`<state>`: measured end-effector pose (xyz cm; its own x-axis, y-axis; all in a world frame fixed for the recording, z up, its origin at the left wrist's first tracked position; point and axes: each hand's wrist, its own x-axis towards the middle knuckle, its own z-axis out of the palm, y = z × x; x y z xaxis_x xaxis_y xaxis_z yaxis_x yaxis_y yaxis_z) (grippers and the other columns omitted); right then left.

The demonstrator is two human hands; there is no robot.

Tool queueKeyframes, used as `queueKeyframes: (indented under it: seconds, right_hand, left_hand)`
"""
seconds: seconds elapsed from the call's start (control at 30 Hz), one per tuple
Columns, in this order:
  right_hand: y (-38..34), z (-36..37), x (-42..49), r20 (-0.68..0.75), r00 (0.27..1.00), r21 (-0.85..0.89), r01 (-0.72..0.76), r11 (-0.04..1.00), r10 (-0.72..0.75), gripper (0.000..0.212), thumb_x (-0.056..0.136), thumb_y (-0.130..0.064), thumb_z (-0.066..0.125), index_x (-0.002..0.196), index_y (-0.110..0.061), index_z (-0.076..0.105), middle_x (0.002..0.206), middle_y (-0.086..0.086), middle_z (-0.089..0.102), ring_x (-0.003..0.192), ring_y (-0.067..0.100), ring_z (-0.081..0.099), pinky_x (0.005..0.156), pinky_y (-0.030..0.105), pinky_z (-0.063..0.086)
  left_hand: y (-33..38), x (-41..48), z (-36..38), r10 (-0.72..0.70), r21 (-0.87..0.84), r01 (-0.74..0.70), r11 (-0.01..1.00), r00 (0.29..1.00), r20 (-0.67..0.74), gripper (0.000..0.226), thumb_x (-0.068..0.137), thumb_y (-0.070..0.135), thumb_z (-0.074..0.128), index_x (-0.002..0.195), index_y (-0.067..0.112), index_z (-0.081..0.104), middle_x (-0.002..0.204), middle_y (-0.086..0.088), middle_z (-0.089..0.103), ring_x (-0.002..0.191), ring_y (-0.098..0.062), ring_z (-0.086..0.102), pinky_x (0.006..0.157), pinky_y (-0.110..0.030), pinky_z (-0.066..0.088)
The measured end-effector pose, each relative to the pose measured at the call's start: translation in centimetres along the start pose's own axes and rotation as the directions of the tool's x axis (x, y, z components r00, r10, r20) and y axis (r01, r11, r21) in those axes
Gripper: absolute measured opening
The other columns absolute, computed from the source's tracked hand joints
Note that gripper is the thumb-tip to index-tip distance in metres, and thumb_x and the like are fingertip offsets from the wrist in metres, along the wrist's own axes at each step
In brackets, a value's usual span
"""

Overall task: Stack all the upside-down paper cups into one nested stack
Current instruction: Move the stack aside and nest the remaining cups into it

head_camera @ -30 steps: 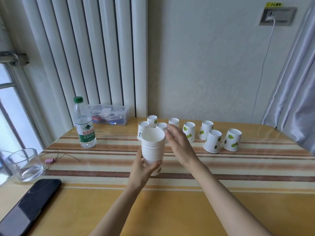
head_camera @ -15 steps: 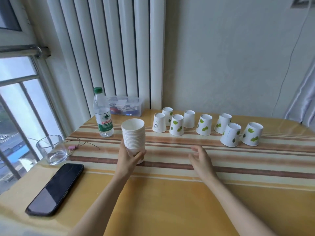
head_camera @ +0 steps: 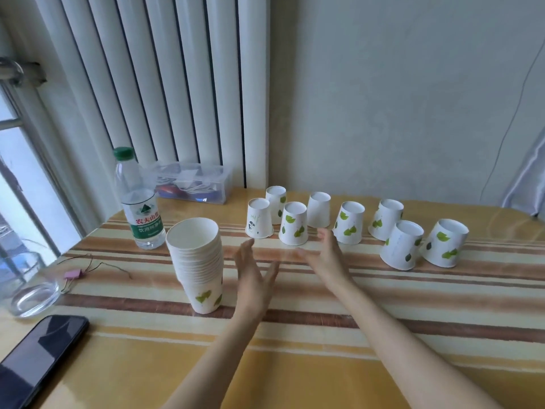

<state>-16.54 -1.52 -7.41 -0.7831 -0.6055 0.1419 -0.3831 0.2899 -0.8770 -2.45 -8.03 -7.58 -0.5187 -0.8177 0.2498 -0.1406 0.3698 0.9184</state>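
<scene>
A tall nested stack of white paper cups (head_camera: 198, 264), mouth up, stands alone on the striped table left of centre. Several upside-down paper cups with green leaf prints (head_camera: 293, 223) stand in a loose row across the back, from the leftmost cup (head_camera: 259, 219) to two tilted cups at the right (head_camera: 445, 247). My left hand (head_camera: 253, 276) hovers open just right of the stack, apart from it. My right hand (head_camera: 324, 252) is open in front of the row's middle, fingers spread, near the cup (head_camera: 349, 222), holding nothing.
A water bottle with a green cap (head_camera: 141, 202) stands behind the stack. A clear plastic box (head_camera: 194, 183) sits against the wall. A glass bowl (head_camera: 28, 287) and a black phone (head_camera: 32, 358) lie at the left edge. A pink clip with wires (head_camera: 73, 273) lies nearby.
My left hand has let go of the stack, which now stands on the table, and moved right of it. My right hand has moved forward toward the row of cups.
</scene>
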Motion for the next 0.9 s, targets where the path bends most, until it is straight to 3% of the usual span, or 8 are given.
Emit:
queueKeyframes:
  seconds: [0.17, 0.33, 0.43, 0.53, 0.6, 0.7, 0.83, 0.9]
  right_hand:
    - [0.4, 2.2, 3.8, 0.052, 0.999, -0.114, 0.009, 0.993, -0.003, 0.09, 0.07, -0.035, 0.075, 0.14, -0.013, 0.022, 0.143, 0.009, 0.039, 0.13, 0.028, 0.036, 0.102, 0.038, 0.036]
    - [1.9, 3.3, 5.9, -0.035, 0.998, -0.13, 0.049, 0.99, -0.054, 0.065, 0.076, -0.027, 0.07, 0.128, -0.01, 0.035, 0.13, 0.01, 0.052, 0.12, 0.03, 0.046, 0.09, 0.034, 0.041]
    - [2.0, 3.5, 6.3, -0.041, 0.998, -0.075, 0.051, 0.996, -0.054, 0.066, 0.076, -0.025, 0.071, 0.13, -0.011, 0.036, 0.13, 0.008, 0.049, 0.12, 0.027, 0.045, 0.091, 0.03, 0.039]
    - [1.5, 3.1, 5.6, -0.071, 0.996, 0.031, 0.049, 0.998, -0.046, 0.064, 0.076, -0.02, 0.07, 0.13, -0.011, 0.036, 0.126, 0.006, 0.045, 0.118, 0.022, 0.046, 0.086, 0.024, 0.036]
    - [1.5, 2.4, 4.5, -0.11, 0.993, 0.107, 0.042, 0.993, -0.031, 0.064, 0.075, -0.016, 0.071, 0.129, -0.011, 0.035, 0.119, 0.001, 0.042, 0.114, 0.02, 0.048, 0.086, 0.024, 0.038]
    - [1.7, 1.1, 2.3, -0.129, 0.991, 0.177, 0.061, 0.982, -0.039, 0.065, 0.074, -0.015, 0.073, 0.126, -0.014, 0.034, 0.122, 0.003, 0.041, 0.111, 0.02, 0.049, 0.086, 0.027, 0.042]
    - [0.9, -0.7, -1.3, -0.119, 0.992, 0.275, 0.071, 0.959, -0.04, 0.064, 0.072, -0.023, 0.071, 0.125, -0.018, 0.036, 0.127, 0.005, 0.043, 0.11, 0.019, 0.05, 0.085, 0.027, 0.04]
    - [-0.3, -1.5, -3.2, -0.126, 0.99, 0.314, 0.094, 0.945, -0.057, 0.063, 0.07, -0.03, 0.064, 0.127, -0.018, 0.039, 0.125, 0.004, 0.047, 0.106, 0.015, 0.052, 0.08, 0.019, 0.041]
  left_hand:
    - [-2.2, 5.6, 1.9, -0.185, -0.038, 0.181, 0.983, 0.975, -0.12, 0.079, 0.083, 0.01, 0.064, 0.144, 0.005, 0.016, 0.15, -0.018, 0.018, 0.14, -0.029, 0.022, 0.113, -0.034, 0.022]
    - [-3.6, 10.9, 3.4, -0.147, 0.078, 0.16, 0.984, 0.978, -0.148, 0.099, 0.072, 0.021, 0.075, 0.144, 0.001, 0.01, 0.149, -0.02, 0.025, 0.14, -0.032, 0.022, 0.114, -0.039, 0.022]
    - [-3.9, 12.8, 3.6, -0.183, 0.054, 0.192, 0.98, 0.973, -0.138, 0.106, 0.066, 0.029, 0.078, 0.145, 0.009, 0.011, 0.148, -0.013, 0.033, 0.138, -0.03, 0.03, 0.113, -0.046, 0.027]
    - [-3.8, 12.9, 3.6, -0.217, 0.034, 0.223, 0.974, 0.967, -0.137, 0.075, 0.068, 0.033, 0.074, 0.128, 0.015, 0.032, 0.124, -0.007, 0.054, 0.119, -0.032, 0.051, 0.1, -0.049, 0.041]
    - [-3.1, 11.5, 3.7, -0.197, -0.014, 0.198, 0.98, 0.964, -0.177, 0.051, 0.072, 0.029, 0.072, 0.106, 0.018, 0.035, 0.104, -0.003, 0.054, 0.102, -0.028, 0.057, 0.083, -0.04, 0.048]
    - [-1.5, 8.1, 3.3, -0.097, -0.075, 0.085, 0.994, 0.981, -0.168, 0.047, 0.076, 0.027, 0.071, 0.101, 0.016, 0.033, 0.096, -0.001, 0.048, 0.088, -0.017, 0.052, 0.066, -0.02, 0.042]
    - [0.4, 2.6, 1.1, 0.022, 0.007, -0.022, 1.0, 1.0, -0.008, 0.052, 0.077, 0.043, 0.066, 0.115, 0.02, 0.039, 0.104, 0.001, 0.05, 0.095, -0.015, 0.055, 0.074, -0.029, 0.05]
    - [1.4, -0.3, -0.5, 0.081, 0.125, -0.084, 0.989, 0.996, 0.031, 0.058, 0.074, 0.049, 0.063, 0.123, 0.026, 0.043, 0.11, 0.001, 0.049, 0.101, -0.012, 0.048, 0.078, -0.025, 0.045]
